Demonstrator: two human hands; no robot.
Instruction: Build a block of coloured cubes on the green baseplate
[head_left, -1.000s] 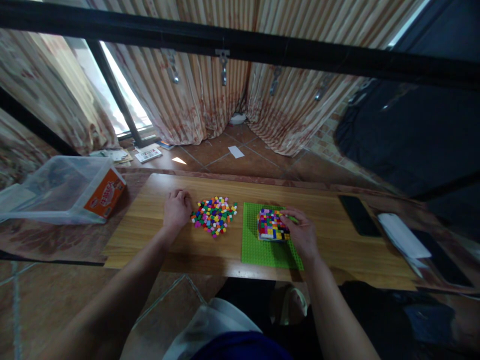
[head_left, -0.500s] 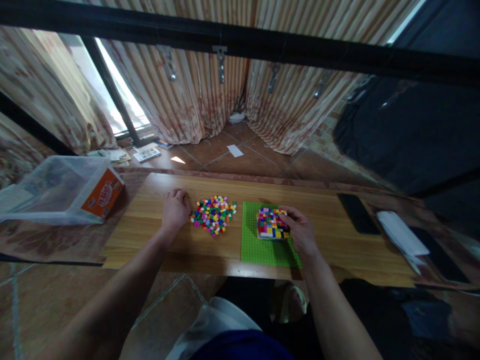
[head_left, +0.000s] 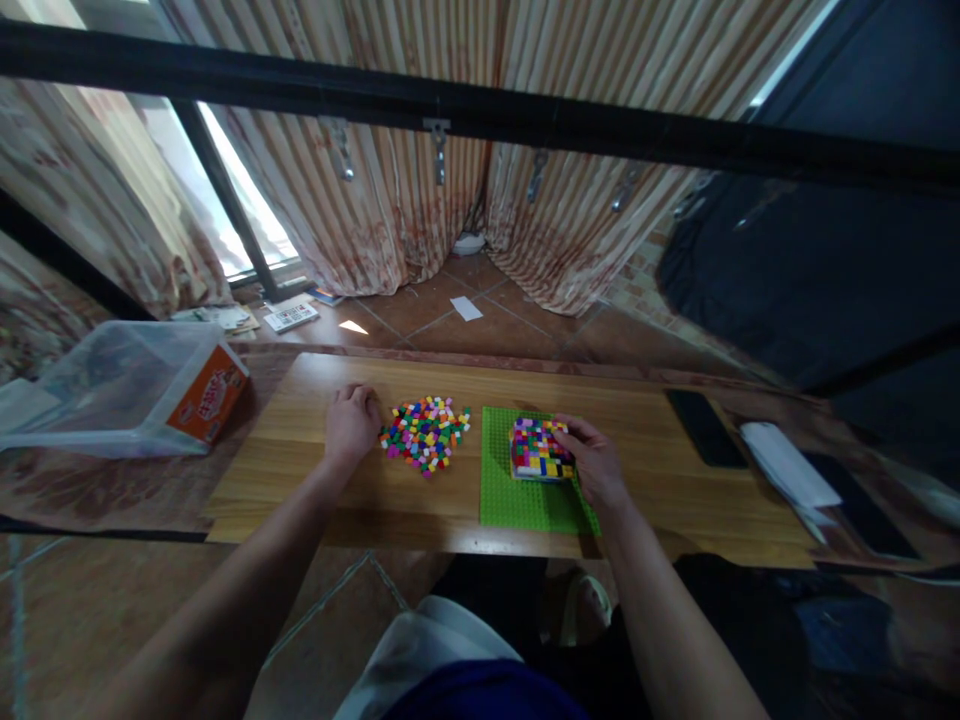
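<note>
My right hand (head_left: 598, 465) is at the right side of a multicoloured block of toy building bricks (head_left: 540, 450), its fingers closed at the block's top right edge. Part of that edge is hidden by the hand, and no separate brick can be made out in the fingers. The block sits on a green studded baseplate (head_left: 502, 505). My left hand (head_left: 351, 425) rests on the table, fingers curled, just left of a loose pile of small coloured bricks (head_left: 425, 435). Its fingertips are hidden, so what they hold, if anything, does not show.
On the wooden table (head_left: 420, 515), a black phone (head_left: 705, 428) lies at the right. Beyond it are a white item (head_left: 787, 465) and another dark flat device (head_left: 862, 510). A clear plastic bin (head_left: 120, 385) with an orange label stands left of the table.
The camera view has tilted slightly, shifting the scene a little. Both hands stay in about the same places relative to the brick block and the pile.
</note>
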